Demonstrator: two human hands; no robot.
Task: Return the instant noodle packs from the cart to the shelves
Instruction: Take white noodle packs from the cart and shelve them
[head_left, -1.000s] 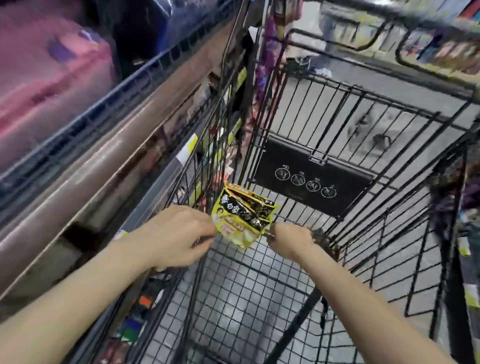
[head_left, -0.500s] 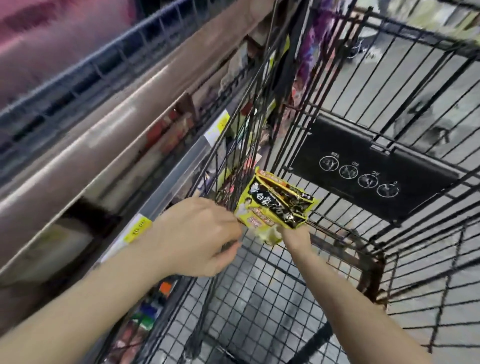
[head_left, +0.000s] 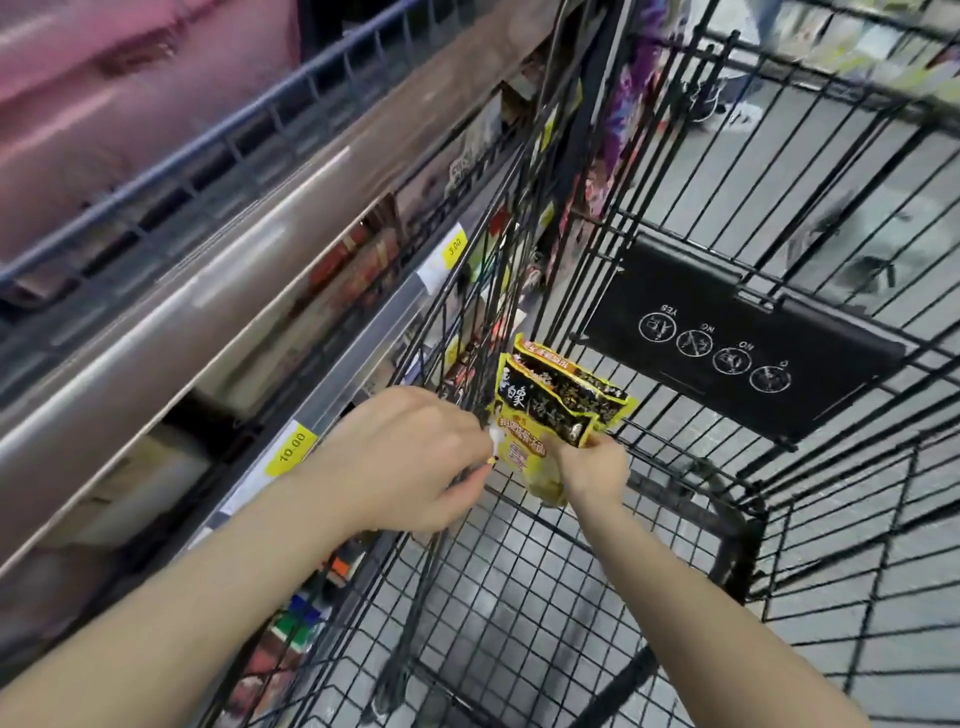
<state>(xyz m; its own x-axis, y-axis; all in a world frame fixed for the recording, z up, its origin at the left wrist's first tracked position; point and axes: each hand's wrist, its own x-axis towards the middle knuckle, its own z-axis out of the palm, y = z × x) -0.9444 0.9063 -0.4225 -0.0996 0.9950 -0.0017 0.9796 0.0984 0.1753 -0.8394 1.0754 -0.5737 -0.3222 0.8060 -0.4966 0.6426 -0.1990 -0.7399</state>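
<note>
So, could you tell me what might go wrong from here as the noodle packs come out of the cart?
Both the left hand and the right hand pinch the yellow noodle packs only by their lower edges, so one pack could slip free and fall into the cart. The packs also sit close to the cart's wire side, where a corner might snag on the way to the shelf.

A black wire shopping cart (head_left: 545, 597) fills the centre and right of the frame, standing on a grey tiled floor (head_left: 779, 171). At the left, grey metal shelves (head_left: 218, 291) with yellow price tags (head_left: 291, 449) hold blurred packaged goods; pink packs (head_left: 104, 93) lie on the top level.
</note>
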